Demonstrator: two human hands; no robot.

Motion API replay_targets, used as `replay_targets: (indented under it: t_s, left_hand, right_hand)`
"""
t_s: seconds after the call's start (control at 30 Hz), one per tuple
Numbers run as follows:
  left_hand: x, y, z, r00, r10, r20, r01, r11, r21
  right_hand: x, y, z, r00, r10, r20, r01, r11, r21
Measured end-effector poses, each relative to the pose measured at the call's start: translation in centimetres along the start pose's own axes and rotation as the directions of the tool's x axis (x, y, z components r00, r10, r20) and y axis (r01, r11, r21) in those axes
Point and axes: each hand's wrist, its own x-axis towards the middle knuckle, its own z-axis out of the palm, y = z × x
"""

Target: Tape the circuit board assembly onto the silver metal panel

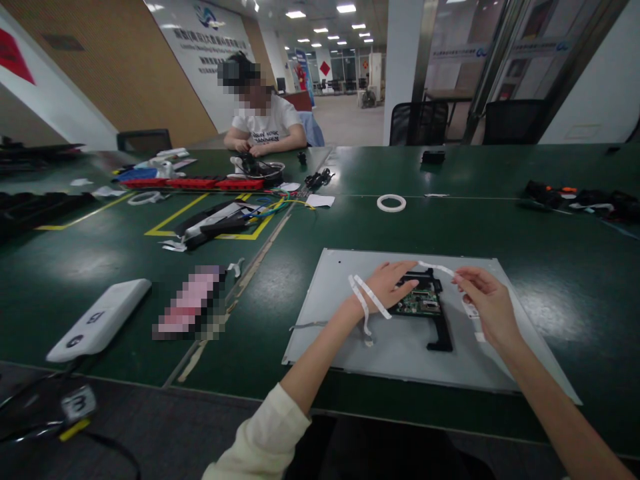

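A narrow white tape strip (436,267) stretches from the fingertips of my left hand (384,285) to my right hand (483,300), whose thumb and fingers pinch its end. My left hand lies with its fingers outstretched and thumb apart, over the upper left of a green circuit board (424,304). The board sits in a black bracket (443,339) on a flat light-grey panel (320,300). More white strips (371,297) cling across the back of my left hand and wrist. Beneath my right hand, a small white label (470,309) shows on the panel.
A white tape ring (391,203) lies beyond the panel. To the left are a pixelated phone-like object (193,300), a white power-bank-like device (100,320) and a black part with wires (215,223). Across the green table (345,227) sits a person (267,123), near red trays (193,183).
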Motion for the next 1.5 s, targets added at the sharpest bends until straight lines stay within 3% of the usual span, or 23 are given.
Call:
replay_targets:
  t_s: [0.17,0.3,0.57,0.77,1.0,1.3,1.5]
  left_hand:
    - [1.1,-0.4,0.2,1.000,0.013,0.007,-0.013,1.000,-0.008]
    - [1.2,-0.8,0.5,0.998,0.034,-0.046,-0.035,0.999,-0.038]
    - [1.1,-1.0,1.0,0.989,0.026,-0.147,-0.028,1.000,-0.010]
    - [1.3,-1.0,1.1,0.999,-0.021,0.026,0.019,0.999,0.049]
    - [1.5,-1.2,1.8,0.997,-0.062,0.037,0.058,0.993,0.102]
    - [1.6,-1.1,1.8,0.997,-0.069,0.038,0.065,0.992,0.105]
    - [1.6,-1.3,2.0,0.998,-0.052,0.021,0.049,0.992,0.112]
  right_hand:
    - [0.1,0.2,0.6,1.000,0.013,0.018,-0.012,0.999,-0.033]
    - [-0.1,1.2,0.7,0.994,0.090,0.061,-0.086,0.993,-0.077]
    - [-0.3,1.9,0.2,0.991,0.129,0.028,-0.126,0.988,-0.090]
    - [-0.4,1.9,0.0,0.988,0.152,0.034,-0.148,0.984,-0.102]
    - [-0.6,1.4,0.0,0.982,0.181,0.058,-0.171,0.974,-0.146]
    - [-0.6,1.8,0.1,0.994,0.067,0.089,-0.026,0.917,-0.398]
    - [-0.4,1.7,0.3,0.988,-0.073,0.136,0.141,0.789,-0.597]
